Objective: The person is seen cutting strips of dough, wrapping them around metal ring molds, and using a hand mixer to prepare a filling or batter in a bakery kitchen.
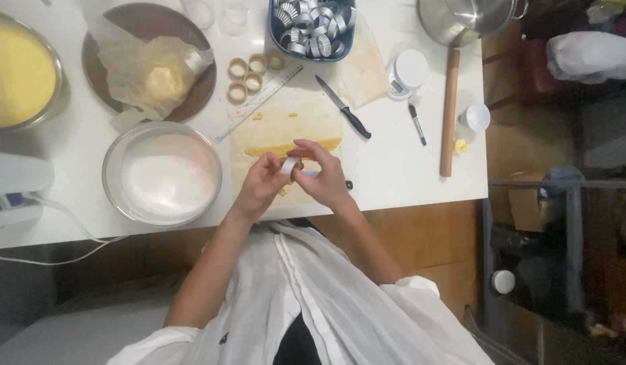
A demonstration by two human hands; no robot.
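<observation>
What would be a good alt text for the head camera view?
Both hands, left hand and right hand, hold a small metal ring mould above a yellow dough strip on a white table. A knife lies nearby.

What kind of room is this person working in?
Probably a home kitchen set up for baking: a rolling pin, a tub of metal ring moulds and a bowl of yellow batter sit on the white table.
</observation>
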